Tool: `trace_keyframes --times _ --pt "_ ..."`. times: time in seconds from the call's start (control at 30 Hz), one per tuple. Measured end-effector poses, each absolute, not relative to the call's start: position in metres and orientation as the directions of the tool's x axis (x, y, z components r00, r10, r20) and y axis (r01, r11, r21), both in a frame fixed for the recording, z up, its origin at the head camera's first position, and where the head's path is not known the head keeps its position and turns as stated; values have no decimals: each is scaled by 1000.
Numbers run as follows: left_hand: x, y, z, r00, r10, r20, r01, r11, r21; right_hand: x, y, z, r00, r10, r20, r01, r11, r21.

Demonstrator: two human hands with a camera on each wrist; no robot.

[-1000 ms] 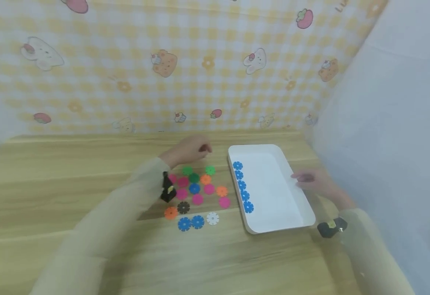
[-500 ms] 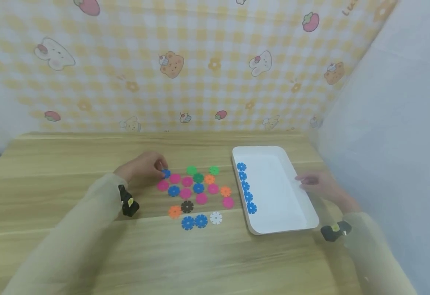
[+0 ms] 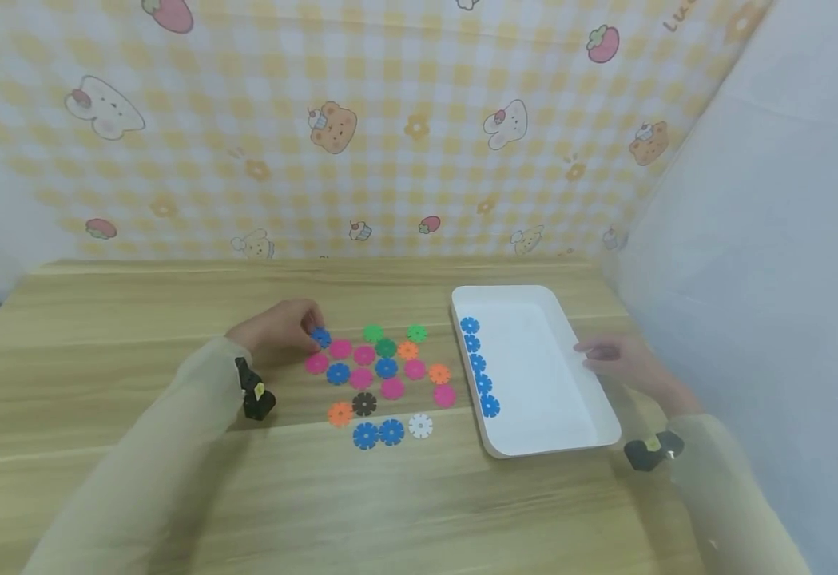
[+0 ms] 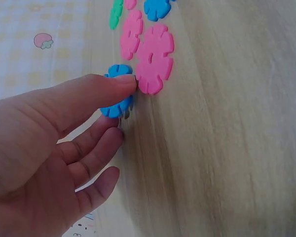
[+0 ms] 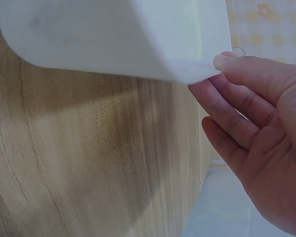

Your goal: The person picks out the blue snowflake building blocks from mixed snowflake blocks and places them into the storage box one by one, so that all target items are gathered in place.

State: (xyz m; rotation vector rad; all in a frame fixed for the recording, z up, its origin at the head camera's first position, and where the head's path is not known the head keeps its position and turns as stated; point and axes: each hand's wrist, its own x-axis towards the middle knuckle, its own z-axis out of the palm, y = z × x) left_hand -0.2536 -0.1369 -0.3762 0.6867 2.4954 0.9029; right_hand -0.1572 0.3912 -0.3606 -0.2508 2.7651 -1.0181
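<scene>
Between thumb and fingers, my left hand point(image 3: 282, 326) pinches a blue notched plastic disc point(image 4: 117, 106) at the far left of a spread of discs. In the left wrist view a pink disc point(image 4: 155, 59) lies just beyond the thumb tip. My right hand point(image 3: 618, 361) grips the right side wall of a white tray point(image 3: 534, 449); in the right wrist view the thumb is over the rim and the fingers lie beneath it. Inside the tray, several blue discs point(image 3: 484, 383) form a row along the left wall.
Loose discs lie left of the tray, among them a black disc point(image 3: 364, 404), a white disc point(image 3: 421, 426), an orange disc point(image 3: 340, 414) and a green disc point(image 3: 373, 333). A checkered cloth point(image 3: 390, 160) hangs behind the wooden table point(image 3: 361, 511).
My left hand has moved left from behind the discs to the far-left blue disc and now pinches it. My right hand stays on the tray wall.
</scene>
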Motion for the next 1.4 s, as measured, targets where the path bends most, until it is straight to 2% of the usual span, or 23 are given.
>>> trace_keyframes --times 0.33,0.5,0.7,0.83,0.93,1.1,1.4 --pt "-254 -118 -356 -842 525 -124 332 685 649 -158 391 -361 -968 -214 -129 -81 756 -649" --pt "-250 -79 -343 -821 566 -78 368 629 685 -158 391 -362 -970 -203 -136 -70 765 -640" --pt "-238 -15 -342 -761 649 -5 455 539 709 -158 389 -361 -968 -211 -133 -78 764 -640" --pt "-228 27 -344 -671 735 97 565 422 709 -158 389 -361 -967 -216 -132 -80 757 -649" --pt "-221 57 -346 -597 793 124 616 353 704 -157 390 -360 -967 -218 -131 -81 751 -656" --pt "-215 95 -351 -531 847 24 582 343 737 -157 393 -360 -968 -223 -113 -96 750 -654" --pt "-212 124 -368 -507 851 -140 555 446 702 -156 390 -356 -965 -228 -133 -86 749 -657"
